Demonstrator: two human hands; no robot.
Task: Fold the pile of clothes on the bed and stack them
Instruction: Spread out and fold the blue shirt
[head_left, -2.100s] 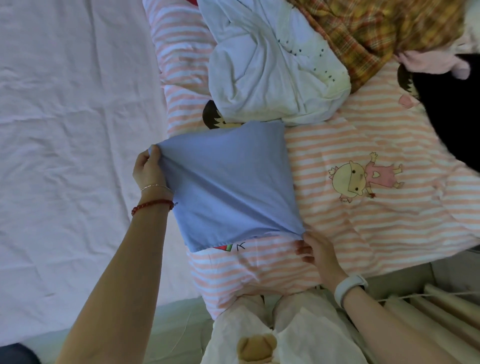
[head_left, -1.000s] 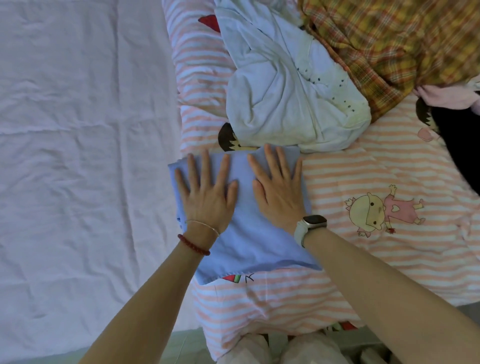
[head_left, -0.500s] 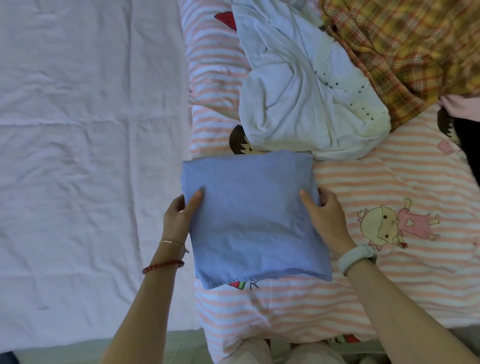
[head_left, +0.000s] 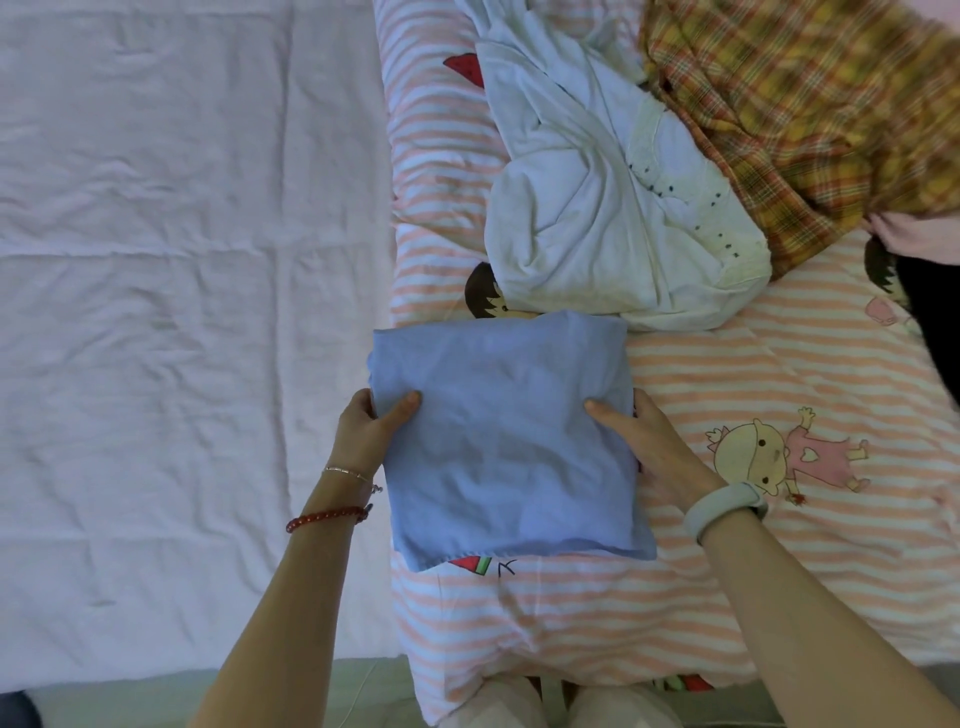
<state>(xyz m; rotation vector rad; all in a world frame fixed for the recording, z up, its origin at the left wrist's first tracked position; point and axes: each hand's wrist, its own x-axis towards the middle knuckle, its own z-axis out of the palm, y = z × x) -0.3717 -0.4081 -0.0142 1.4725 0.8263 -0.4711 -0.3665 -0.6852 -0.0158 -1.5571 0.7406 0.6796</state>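
A folded blue garment (head_left: 498, 441) lies as a neat square on the pink-striped quilt (head_left: 753, 364). My left hand (head_left: 371, 428) grips its left edge, thumb on top and fingers tucked beneath. My right hand (head_left: 647, 441) grips the right edge the same way. Behind the blue square lies a crumpled white garment (head_left: 613, 223), touching its far edge. A yellow and red plaid garment (head_left: 810, 93) is heaped at the back right.
A wrinkled white sheet (head_left: 182, 286) covers the left half of the bed. A black garment (head_left: 930, 322) and a pink one (head_left: 914, 234) lie at the right edge. The bed's near edge runs just below my forearms.
My hands pressed flat on the blue garment a second ago. They have since slid out to its left and right edges and taken hold of it.
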